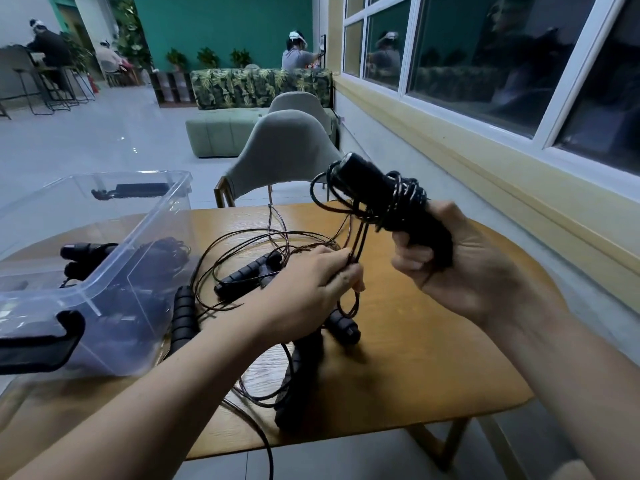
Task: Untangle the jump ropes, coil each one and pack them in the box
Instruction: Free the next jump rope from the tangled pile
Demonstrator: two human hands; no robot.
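Note:
My right hand (464, 268) grips a pair of black jump rope handles (391, 199) raised above the table, with thin cord wound several times round them. My left hand (318, 282) pinches strands of that cord (356, 244) lower down, just above the tabletop. A tangle of loose cord (249, 244) and several more black foam handles (242, 275) lie on the wooden table under and beside my left hand. The clear plastic box (138, 237) stands at the left and holds black handles and coiled rope (152, 258).
The wooden table (433, 358) has a rounded edge at the right and near side. One cord (266, 445) hangs over the near edge. A grey chair (284, 150) stands behind the table. A black latch (38, 344) sits on the box's near end. People sit far off.

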